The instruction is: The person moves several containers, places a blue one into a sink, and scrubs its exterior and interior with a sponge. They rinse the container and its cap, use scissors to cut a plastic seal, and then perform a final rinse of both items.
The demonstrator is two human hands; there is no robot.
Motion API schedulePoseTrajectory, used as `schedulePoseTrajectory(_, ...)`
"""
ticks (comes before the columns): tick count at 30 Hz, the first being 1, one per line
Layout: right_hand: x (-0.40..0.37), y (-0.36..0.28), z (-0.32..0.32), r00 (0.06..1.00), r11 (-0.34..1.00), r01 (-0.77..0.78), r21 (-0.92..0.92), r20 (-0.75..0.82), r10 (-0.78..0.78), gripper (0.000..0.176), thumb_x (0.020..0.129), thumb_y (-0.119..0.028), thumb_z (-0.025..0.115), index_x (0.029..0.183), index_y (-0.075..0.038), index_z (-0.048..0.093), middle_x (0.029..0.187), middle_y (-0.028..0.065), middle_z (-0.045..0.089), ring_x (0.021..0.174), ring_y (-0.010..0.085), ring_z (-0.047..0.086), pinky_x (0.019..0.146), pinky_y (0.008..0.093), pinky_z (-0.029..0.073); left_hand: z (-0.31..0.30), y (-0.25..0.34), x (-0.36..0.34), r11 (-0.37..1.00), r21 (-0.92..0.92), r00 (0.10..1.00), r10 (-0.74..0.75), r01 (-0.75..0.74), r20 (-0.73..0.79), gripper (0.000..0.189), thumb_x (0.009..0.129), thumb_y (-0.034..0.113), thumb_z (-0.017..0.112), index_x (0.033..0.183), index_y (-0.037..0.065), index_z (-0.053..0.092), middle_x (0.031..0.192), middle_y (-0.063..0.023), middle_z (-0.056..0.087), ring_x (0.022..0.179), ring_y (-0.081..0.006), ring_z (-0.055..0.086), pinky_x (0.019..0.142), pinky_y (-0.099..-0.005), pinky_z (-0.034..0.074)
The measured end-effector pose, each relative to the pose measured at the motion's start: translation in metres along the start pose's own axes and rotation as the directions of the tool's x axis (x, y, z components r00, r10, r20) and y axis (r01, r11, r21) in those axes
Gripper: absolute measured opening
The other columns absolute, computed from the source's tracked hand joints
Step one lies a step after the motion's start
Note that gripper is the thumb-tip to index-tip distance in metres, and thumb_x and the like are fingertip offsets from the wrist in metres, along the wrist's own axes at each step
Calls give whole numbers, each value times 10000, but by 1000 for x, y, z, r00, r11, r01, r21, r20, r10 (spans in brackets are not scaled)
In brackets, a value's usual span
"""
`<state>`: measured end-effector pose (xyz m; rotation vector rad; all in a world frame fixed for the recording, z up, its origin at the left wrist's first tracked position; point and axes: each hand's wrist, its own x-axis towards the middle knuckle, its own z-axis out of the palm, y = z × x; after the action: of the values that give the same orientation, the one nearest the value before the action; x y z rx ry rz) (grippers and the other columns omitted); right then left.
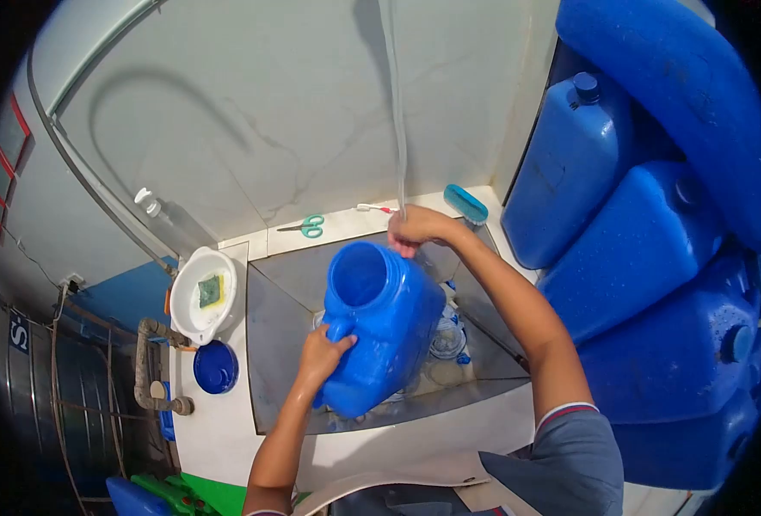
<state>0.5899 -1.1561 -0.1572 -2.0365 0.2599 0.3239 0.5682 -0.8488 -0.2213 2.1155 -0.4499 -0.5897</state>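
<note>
My left hand (322,354) grips the handle of a blue plastic jug (380,325), held tilted over the sink basin (277,344) with its wide open mouth facing up. My right hand (416,229) is closed around a clear hose (397,112) that hangs down from above, just beyond the jug's mouth. The hose end is hidden by my fingers.
A white bowl with a sponge (203,293) and a blue lid (216,367) sit left of the sink. Scissors (308,226), a toothbrush (375,208) and a blue brush (465,204) lie on the back ledge. Large blue jerrycans (638,249) are stacked at right. Bottles (446,337) lie in the basin.
</note>
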Motion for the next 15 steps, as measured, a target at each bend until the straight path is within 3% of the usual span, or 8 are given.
schedulePoseTrajectory(1, -3, -7, 1, 999, 989, 3, 149, -35, 3, 176, 778, -76, 506, 768, 61, 616, 768, 160, 635, 623, 230, 643, 569, 315, 546, 4, 7, 3, 1000, -7, 1000, -4, 4, 1, 217, 747, 183, 688, 834, -2, 617, 716, -112, 637, 584, -204, 601, 558, -350, 477)
schedulePoseTrajectory(2, -6, -12, 1, 997, 956, 14, 293, -73, 8, 167, 787, -56, 500, 772, 64, 615, 780, 158, 636, 662, 206, 650, 616, 285, 560, 7, 13, 7, 985, -162, 997, -56, 63, 47, 198, 774, 172, 667, 836, 2, 586, 675, -83, 597, 554, -177, 570, 514, -324, 459)
schedulePoseTrajectory(3, -11, -16, 2, 998, 958, 10, 286, -69, 10, 167, 787, -56, 500, 772, 64, 615, 780, 158, 636, 662, 206, 650, 616, 285, 560, 11, 18, 9, 941, -313, 990, -101, 127, 99, 182, 801, 160, 646, 838, 7, 555, 634, -54, 557, 523, -150, 539, 470, -298, 442)
schedulePoseTrajectory(6, -15, -20, 2, 998, 943, 38, 331, -60, -19, 171, 786, -4, 470, 827, 82, 612, 794, 167, 634, 697, 219, 656, 668, 280, 566, 23, 23, 17, 862, -492, 989, -64, 123, 135, 197, 841, 150, 608, 907, 14, 481, 626, -24, 488, 495, -105, 482, 416, -249, 397)
schedulePoseTrajectory(8, -16, -27, -2, 978, 902, 59, 427, -204, 32, 217, 832, 3, 412, 873, 112, 595, 806, 201, 634, 670, 248, 663, 637, 303, 574, 31, 27, 20, 845, -517, 990, -91, 136, 111, 195, 852, 157, 597, 904, 23, 465, 651, -27, 494, 501, -107, 483, 432, -250, 407)
schedulePoseTrajectory(11, -30, -35, 3, 995, 920, 10, 392, -97, 31, 207, 831, -5, 442, 919, 102, 595, 859, 189, 635, 767, 241, 662, 703, 303, 567, 39, 33, 21, 818, -559, 990, -106, 138, 89, 202, 866, 169, 582, 910, 27, 445, 689, -37, 506, 512, -112, 490, 449, -254, 420)
schedulePoseTrajectory(15, -33, -46, 5, 995, 880, 24, 475, -98, 26, 225, 854, -8, 412, 944, 111, 580, 886, 202, 630, 799, 250, 660, 732, 312, 564, 49, 35, 24, 832, -544, 993, -73, 109, 88, 210, 870, 173, 576, 916, 17, 444, 694, -46, 511, 514, -116, 494, 448, -262, 428)
